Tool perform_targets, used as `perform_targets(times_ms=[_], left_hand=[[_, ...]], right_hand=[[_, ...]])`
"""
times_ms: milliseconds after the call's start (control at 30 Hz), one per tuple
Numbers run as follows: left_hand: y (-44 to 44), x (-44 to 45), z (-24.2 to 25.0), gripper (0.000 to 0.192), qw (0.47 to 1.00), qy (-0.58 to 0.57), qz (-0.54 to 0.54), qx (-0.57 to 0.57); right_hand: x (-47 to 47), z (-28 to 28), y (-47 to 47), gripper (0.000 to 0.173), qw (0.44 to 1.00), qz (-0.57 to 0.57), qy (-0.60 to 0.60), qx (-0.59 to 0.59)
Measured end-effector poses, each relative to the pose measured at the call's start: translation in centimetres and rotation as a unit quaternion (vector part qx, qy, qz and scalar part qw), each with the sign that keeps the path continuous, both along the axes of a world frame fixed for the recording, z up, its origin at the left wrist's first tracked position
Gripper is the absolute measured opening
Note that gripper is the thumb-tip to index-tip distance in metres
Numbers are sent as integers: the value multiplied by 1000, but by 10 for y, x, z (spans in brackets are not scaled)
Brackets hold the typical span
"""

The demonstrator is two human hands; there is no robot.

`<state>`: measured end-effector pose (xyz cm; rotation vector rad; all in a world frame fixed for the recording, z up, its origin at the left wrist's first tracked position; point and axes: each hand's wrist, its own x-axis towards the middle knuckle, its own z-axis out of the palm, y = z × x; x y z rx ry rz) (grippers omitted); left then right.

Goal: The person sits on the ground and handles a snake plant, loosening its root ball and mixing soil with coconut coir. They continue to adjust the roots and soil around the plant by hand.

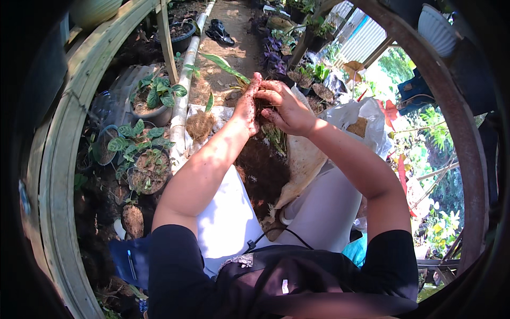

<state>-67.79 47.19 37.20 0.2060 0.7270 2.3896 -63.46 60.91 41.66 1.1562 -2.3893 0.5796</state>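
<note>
My left hand (250, 105) and my right hand (285, 105), both smeared with soil, are cupped together around a root clump that mostly hides between them. A long green leaf (225, 65) with yellowish edges extends up and left from beside my left fingertips. Below the hands dark potting soil (265, 171) lies in a heap, with thin green stems (275, 137) at its upper edge and a pale woven sack (305, 159) along its right side. Left of my left hand a fibrous root ball (200, 125) with a short leaf rests on white sheeting.
Potted leafy plants (157, 91) stand left of a long pale pole (193, 60). A black plastic bag (219, 32) lies on the dirt path. Purple-leaved plants (275, 50) and a white plastic sack (368, 111) are to the right. Wooden beams (59, 171) curve along the left.
</note>
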Motion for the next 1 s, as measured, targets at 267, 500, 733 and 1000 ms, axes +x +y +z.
perform_targets(times_ms=[267,500,733,1000], left_hand=[[-8,10,3,50,998,-24,21,-49],[-9,2,0,65,990,13,57,-125],[-25,-43,-7,50,976,-94,181,-71],[-53,-95,-40,39,987,-37,153,-25]], right_hand=[[10,8,-8,41,1000,23,-19,-8],[-32,1,14,44,992,124,-15,8],[-98,-46,-28,42,970,109,97,-195],[-150,-86,-73,31,914,1,-56,-402]])
